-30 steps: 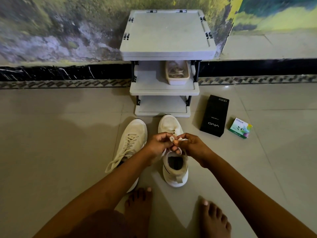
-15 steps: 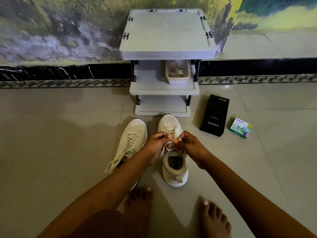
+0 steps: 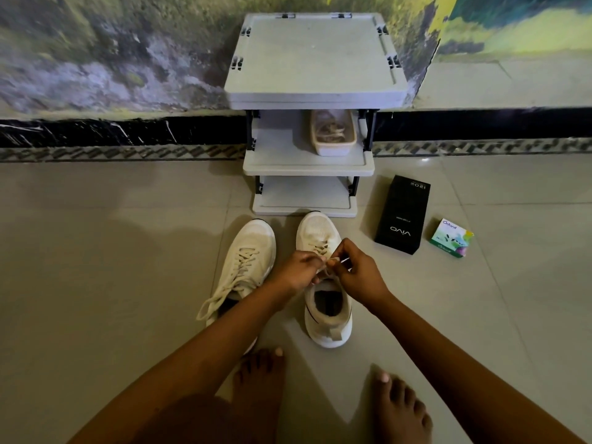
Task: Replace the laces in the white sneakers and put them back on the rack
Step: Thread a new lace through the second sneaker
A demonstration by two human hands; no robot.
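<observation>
Head view: both hands work at the centre of the frame, over the throat of the white fabric sneaker (image 3: pixel 328 318), which stands on the grey tiled floor (image 3: pixel 96 283) with its toe toward the rack. The left hand (image 3: pixel 296 270) has its fingers curled and pinches the cream lace (image 3: pixel 331 261). The right hand (image 3: pixel 360 275) pinches the same lace from the other side, thumb and forefinger closed on it, and a thin lace tip pokes out to the right

A second ago a fat white loop bulged between the knuckles. Now only short strands show, and the two hands sit almost touching. My reading is that slack has been drawn through at the upper eyelets, so this shoe's lacing is near its end, with tying or tucking left to do

The second white sneaker (image 3: pixel 250 261) lies just to the left, already laced. Its loose ends trail toward the lower left, and it has not shifted

The grey plastic three-tier rack (image 3: pixel 314 59) stands at upper centre against the wall with no shoe on it, so the return step is not begun. A shallow beige tray (image 3: pixel 331 151) on its middle shelf holds what looks like tangled laces. Right of centre, the black rectangular carton (image 3: pixel 402 216) and the small green-and-white box (image 3: pixel 451 238) lie where they were
</observation>
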